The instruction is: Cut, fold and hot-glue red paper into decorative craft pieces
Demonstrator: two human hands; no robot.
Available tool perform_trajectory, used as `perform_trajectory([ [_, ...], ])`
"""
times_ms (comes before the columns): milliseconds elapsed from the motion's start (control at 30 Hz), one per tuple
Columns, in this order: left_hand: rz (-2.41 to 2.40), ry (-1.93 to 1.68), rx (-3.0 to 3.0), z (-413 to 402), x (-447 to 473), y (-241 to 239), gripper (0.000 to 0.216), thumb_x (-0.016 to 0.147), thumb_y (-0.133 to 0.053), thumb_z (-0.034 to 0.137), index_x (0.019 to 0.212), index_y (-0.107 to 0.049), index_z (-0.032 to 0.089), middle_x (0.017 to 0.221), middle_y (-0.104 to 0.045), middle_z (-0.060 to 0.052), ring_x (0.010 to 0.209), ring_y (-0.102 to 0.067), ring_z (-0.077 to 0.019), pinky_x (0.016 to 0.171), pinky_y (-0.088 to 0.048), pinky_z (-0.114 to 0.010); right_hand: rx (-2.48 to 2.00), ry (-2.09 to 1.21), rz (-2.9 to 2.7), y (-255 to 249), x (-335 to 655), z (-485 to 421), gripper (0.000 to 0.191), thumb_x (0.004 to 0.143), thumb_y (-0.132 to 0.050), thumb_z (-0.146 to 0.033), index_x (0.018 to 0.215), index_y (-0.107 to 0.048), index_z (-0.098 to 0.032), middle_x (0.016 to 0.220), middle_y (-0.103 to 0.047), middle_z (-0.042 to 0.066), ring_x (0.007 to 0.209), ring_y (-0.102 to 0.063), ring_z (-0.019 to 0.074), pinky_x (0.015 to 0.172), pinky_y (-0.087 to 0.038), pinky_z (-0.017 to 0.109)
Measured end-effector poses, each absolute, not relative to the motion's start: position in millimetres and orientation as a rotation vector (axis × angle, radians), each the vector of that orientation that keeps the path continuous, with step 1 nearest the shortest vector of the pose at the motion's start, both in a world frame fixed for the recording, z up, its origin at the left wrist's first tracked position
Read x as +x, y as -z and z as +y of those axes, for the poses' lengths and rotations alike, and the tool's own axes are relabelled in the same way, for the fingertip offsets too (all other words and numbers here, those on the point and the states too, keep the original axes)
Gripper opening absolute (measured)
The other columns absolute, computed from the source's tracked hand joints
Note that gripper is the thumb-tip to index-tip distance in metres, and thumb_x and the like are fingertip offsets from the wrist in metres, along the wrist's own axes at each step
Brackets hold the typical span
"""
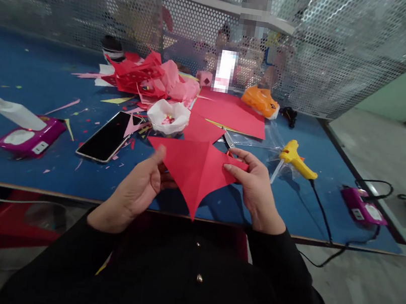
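Observation:
A red paper cutout (200, 167) with pointed corners and curved edges is held above the front of the table, a crease running down its middle. My left hand (145, 179) pinches its left corner between thumb and fingers. At the right corner, my right hand (250, 179) grips the paper the same way. Just behind the cutout lie scissors (228, 139), their handles partly hidden by the paper and my right hand. Another piece of red paper (201, 129) rests on the table behind it.
Left of the cutout lie a black phone (109, 137), a white bag of scraps (169, 116) and a purple power socket (31, 139). A yellow glue gun (297, 158) with a trailing cord and another purple socket (364, 206) are on the right. Red sheets (231, 113) lie behind.

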State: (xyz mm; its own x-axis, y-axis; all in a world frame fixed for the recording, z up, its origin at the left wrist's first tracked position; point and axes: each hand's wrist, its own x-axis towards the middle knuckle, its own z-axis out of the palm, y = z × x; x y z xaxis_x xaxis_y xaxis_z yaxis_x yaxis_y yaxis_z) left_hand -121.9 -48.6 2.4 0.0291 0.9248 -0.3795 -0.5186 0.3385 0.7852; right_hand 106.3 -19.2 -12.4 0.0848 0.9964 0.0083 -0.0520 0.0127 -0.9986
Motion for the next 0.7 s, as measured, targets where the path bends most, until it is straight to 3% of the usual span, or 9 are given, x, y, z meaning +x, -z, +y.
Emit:
perform_trajectory([
  [100, 1.159, -1.177, 0.679, -50, -117, 1, 0.038, 0.056, -0.091, 0.025, 0.086, -0.073, 0.012, 0.076, -0.075, -0.006, 0.052, -0.063, -0.0139, 0.042, -0.050, -0.022, -1.253, -1.001, -1.274, 23, 109, -15, 0.044, 0.066, -0.081, -0.033, 0.107, -0.069, -0.022, 0.090, -0.071, 0.001, 0.076, -0.065, 0.0177, 0.073, -0.056, 0.036],
  [167, 1.199, -1.199, 0.679, -50, -113, 5, 0.033, 0.054, -0.091, 0.025, 0.079, -0.073, 0.010, 0.067, -0.072, -0.005, 0.047, -0.060, -0.0127, 0.039, -0.047, -0.021, -1.307, -0.783, -1.372, 28, 113, -17, 0.045, 0.073, -0.076, -0.034, 0.115, -0.066, -0.021, 0.095, -0.071, 0.004, 0.084, -0.067, 0.0206, 0.080, -0.057, 0.041],
  [267, 1.226, -1.230, 0.632, -48, -112, 8, 0.029, 0.055, -0.089, 0.026, 0.074, -0.073, 0.011, 0.062, -0.071, -0.004, 0.046, -0.059, -0.0134, 0.038, -0.046, -0.022, -1.341, -0.298, -1.619, 28, 119, -28, 0.052, 0.080, -0.070, -0.032, 0.129, -0.059, -0.021, 0.120, -0.067, 0.013, 0.112, -0.063, 0.0288, 0.099, -0.050, 0.054],
  [333, 1.236, -1.243, 0.595, -46, -113, 9, 0.028, 0.055, -0.088, 0.025, 0.074, -0.073, 0.011, 0.062, -0.071, -0.004, 0.047, -0.061, -0.0140, 0.040, -0.047, -0.022, -1.240, -0.078, -1.888, 25, 120, -40, 0.063, 0.082, -0.068, -0.030, 0.142, -0.050, -0.023, 0.140, -0.057, 0.016, 0.132, -0.052, 0.0330, 0.109, -0.042, 0.058],
  [433, 1.234, -1.238, 0.524, -46, -112, 5, 0.019, 0.058, -0.085, 0.023, 0.068, -0.071, 0.013, 0.058, -0.069, -0.003, 0.047, -0.061, -0.0137, 0.041, -0.047, -0.022, -1.074, -0.018, -2.206, 25, 112, -54, 0.085, 0.082, -0.067, -0.029, 0.157, -0.026, -0.024, 0.154, -0.044, 0.017, 0.147, -0.037, 0.0347, 0.116, -0.034, 0.060],
  [533, 1.206, -1.174, 0.450, -46, -105, 0, 0.011, 0.062, -0.079, 0.019, 0.066, -0.070, 0.013, 0.060, -0.070, -0.003, 0.046, -0.062, -0.0136, 0.042, -0.048, -0.022, -1.079, 0.004, -2.229, 29, 95, -58, 0.097, 0.082, -0.069, -0.035, 0.161, -0.014, -0.019, 0.158, -0.041, 0.019, 0.149, -0.033, 0.0349, 0.118, -0.032, 0.060],
  [700, 1.143, -1.097, 0.372, -47, -97, -4, 0.004, 0.066, -0.071, 0.014, 0.070, -0.071, 0.014, 0.066, -0.071, -0.002, 0.046, -0.061, -0.0114, 0.040, -0.046, -0.021, -1.041, -0.054, -2.057, 31, 76, -52, 0.074, 0.091, -0.052, -0.017, 0.159, -0.026, -0.027, 0.155, -0.048, 0.012, 0.146, -0.042, 0.0269, 0.117, -0.039, 0.051],
])
